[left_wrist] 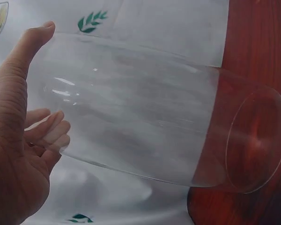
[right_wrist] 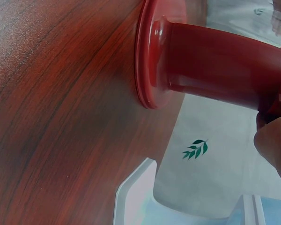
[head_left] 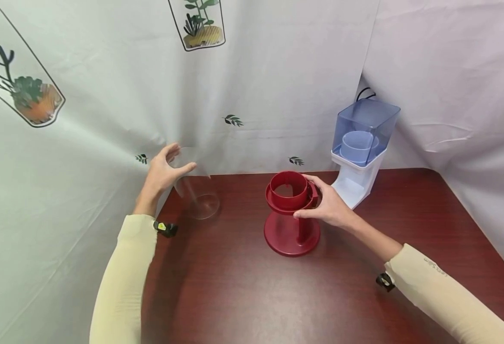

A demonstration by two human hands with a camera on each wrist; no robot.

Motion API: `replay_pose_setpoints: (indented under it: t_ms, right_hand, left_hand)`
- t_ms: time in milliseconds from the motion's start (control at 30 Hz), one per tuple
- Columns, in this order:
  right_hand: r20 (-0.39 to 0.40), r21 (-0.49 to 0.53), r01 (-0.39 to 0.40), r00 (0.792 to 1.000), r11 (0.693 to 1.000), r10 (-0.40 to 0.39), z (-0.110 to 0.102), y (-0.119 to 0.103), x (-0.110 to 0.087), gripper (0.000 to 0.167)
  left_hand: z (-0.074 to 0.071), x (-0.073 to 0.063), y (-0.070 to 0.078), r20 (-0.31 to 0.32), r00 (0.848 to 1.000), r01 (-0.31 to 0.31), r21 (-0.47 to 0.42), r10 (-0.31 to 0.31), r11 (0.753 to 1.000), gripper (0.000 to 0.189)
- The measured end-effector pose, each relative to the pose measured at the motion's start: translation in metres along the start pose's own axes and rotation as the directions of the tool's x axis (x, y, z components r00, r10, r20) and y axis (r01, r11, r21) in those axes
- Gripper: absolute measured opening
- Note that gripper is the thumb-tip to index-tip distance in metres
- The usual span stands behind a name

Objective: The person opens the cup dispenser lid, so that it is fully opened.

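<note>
A clear, see-through cylinder (left_wrist: 131, 112) stands at the back left of the table. My left hand (head_left: 164, 168) holds it near its upper end, thumb on one side and curled fingers on the other in the left wrist view. Toward the middle is a red stand (head_left: 292, 234) with a round base, a post and a ring-shaped holder on top. My right hand (head_left: 324, 201) grips that upper holder from its right side, with the thumb in front and the fingers behind. In the right wrist view, the post (right_wrist: 220, 63) shows, and only part of this hand (right_wrist: 276, 145) is visible.
A white dispenser (head_left: 352, 184) with a translucent blue hopper (head_left: 365, 126) stands behind my right hand. A black cord (head_left: 365, 91) rises behind it. White patterned cloth (head_left: 277, 86) hangs along the back and sides of the reddish-brown wooden table (head_left: 252, 296).
</note>
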State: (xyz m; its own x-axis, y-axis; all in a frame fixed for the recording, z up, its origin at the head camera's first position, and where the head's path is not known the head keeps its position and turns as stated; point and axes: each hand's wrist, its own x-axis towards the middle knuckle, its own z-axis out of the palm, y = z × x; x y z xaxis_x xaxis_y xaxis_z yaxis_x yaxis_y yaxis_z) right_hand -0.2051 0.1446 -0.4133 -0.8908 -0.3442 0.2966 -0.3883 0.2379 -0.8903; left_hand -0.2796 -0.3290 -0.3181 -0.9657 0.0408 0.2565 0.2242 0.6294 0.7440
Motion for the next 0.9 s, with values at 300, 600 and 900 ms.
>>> replay_pose_setpoints:
  t_ms: [300, 600, 900]
  right_hand:
    - [0.001, 0.008, -0.003, 1.0, 1.0, 0.003, 0.0, -0.001, 0.0, 0.097]
    - [0.005, 0.02, -0.015, 1.0, 1.0, 0.015, 0.0, -0.001, -0.001, 0.097]
    - [0.007, 0.02, -0.011, 1.0, 1.0, 0.01, 0.0, -0.001, -0.001, 0.096]
  left_hand:
    - [-0.004, -0.002, -0.019, -0.056, 0.998, 0.018, 0.051, -0.015, 0.999, 0.105]
    - [-0.008, -0.004, -0.033, -0.073, 0.997, 0.03, 0.061, -0.026, 0.998, 0.104]
    - [-0.01, -0.008, -0.044, -0.079, 0.997, 0.016, 0.088, -0.009, 0.996, 0.104]
